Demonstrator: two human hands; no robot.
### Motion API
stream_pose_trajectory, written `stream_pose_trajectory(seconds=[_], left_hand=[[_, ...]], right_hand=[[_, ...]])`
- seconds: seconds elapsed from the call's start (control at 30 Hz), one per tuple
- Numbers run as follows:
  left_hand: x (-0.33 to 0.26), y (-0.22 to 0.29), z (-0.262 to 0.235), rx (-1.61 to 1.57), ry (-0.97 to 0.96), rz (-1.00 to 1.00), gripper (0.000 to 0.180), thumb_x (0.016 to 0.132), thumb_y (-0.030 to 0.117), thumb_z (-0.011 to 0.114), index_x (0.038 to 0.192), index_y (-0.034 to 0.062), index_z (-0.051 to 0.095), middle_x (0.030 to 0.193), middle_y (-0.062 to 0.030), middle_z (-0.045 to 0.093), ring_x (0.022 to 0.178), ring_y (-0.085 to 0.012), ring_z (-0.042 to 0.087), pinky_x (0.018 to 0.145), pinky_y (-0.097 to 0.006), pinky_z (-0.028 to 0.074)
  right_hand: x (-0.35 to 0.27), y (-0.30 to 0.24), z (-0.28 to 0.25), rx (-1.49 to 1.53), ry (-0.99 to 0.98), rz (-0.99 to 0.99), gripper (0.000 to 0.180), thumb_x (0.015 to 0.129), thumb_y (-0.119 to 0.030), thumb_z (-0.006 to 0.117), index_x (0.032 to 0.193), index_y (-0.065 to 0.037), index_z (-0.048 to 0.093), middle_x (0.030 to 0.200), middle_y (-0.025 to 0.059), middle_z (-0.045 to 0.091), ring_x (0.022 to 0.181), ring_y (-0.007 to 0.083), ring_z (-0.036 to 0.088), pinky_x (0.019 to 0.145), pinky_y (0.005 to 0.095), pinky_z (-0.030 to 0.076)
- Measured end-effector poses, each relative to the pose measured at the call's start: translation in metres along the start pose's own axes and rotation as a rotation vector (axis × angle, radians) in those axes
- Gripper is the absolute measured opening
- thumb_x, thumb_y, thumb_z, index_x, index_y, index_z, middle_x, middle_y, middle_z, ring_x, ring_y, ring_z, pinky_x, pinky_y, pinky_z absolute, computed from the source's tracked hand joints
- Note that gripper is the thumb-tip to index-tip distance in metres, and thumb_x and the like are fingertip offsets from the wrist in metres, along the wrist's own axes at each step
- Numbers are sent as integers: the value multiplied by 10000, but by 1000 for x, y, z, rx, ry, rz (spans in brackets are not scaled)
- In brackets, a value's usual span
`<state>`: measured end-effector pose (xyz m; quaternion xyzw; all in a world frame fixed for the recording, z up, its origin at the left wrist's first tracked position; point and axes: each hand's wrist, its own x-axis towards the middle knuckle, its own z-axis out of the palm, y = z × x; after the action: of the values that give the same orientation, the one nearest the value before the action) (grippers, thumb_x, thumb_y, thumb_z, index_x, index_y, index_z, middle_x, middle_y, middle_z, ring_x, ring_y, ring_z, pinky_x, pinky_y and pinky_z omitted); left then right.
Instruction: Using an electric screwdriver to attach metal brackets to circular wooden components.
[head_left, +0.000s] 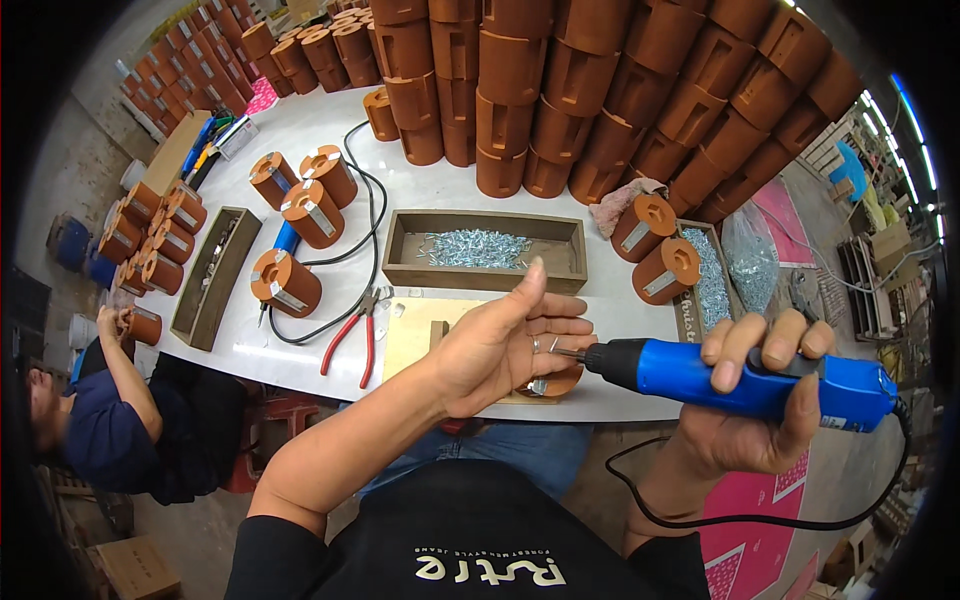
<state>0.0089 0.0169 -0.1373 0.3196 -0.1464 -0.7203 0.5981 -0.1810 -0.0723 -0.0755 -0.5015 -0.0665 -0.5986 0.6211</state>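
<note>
My right hand (752, 385) is wrapped round a blue electric screwdriver (715, 378) with a black nose, held level and pointing left. Its bit reaches the fingers of my left hand (507, 350), which is turned palm up with the fingers stretched out and the thumb raised. What looks like a small silver screw (554, 343) lies on those fingers, close to the bit. Below them, a brown cylinder (552, 386) with a shiny metal part is mostly hidden by my left hand. It rests on a pale wooden board (410, 332) at the table's near edge.
Beyond my hands stands a wooden tray (487, 280) of screws. Red-handled pliers (369, 345) and a black cable lie to the left, near several brown cylinders (313, 215). Tall cylinder stacks (505, 115) line the back. A person (125, 420) works at the far left.
</note>
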Motion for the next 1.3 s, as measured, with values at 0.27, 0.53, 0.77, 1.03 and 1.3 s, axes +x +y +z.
stream_pose_trajectory(seconds=[0.27,0.53,0.77,1.03,1.3], left_hand=[[-12,-2,-6,233,-44,-82,328,927,-4,560,1244,-80,525,1101,-203,644,1050,-228,644,963,-331,512],[-13,-9,-6,440,4,-3,229,961,28,531,1169,-62,561,993,-166,665,894,-220,692,770,-287,588],[-16,-23,-6,501,59,179,139,961,21,531,1057,-64,584,971,-176,679,833,-188,688,733,-271,577],[-16,-40,-13,551,57,288,162,976,104,543,1006,-41,608,896,-101,676,744,-115,652,651,-233,536],[-15,-41,-7,502,48,295,197,1000,144,500,962,-27,589,914,-108,664,720,-118,637,622,-238,526]], right_hand=[[2,-3,-5,14,26,2,320,909,-206,557,1165,-42,456,939,121,572,665,248,594,674,430,494],[6,-12,-11,33,44,9,315,921,-223,545,1167,-44,465,948,107,565,651,233,576,676,421,486],[9,-16,-18,102,60,57,286,931,-228,538,1147,-52,474,954,99,563,652,224,565,685,419,475],[12,-16,-25,159,80,84,256,959,-236,494,1136,-53,475,960,101,565,646,217,549,687,417,464],[11,-17,-28,172,79,89,248,969,-236,478,1138,-54,474,973,109,571,655,220,551,703,425,470]])
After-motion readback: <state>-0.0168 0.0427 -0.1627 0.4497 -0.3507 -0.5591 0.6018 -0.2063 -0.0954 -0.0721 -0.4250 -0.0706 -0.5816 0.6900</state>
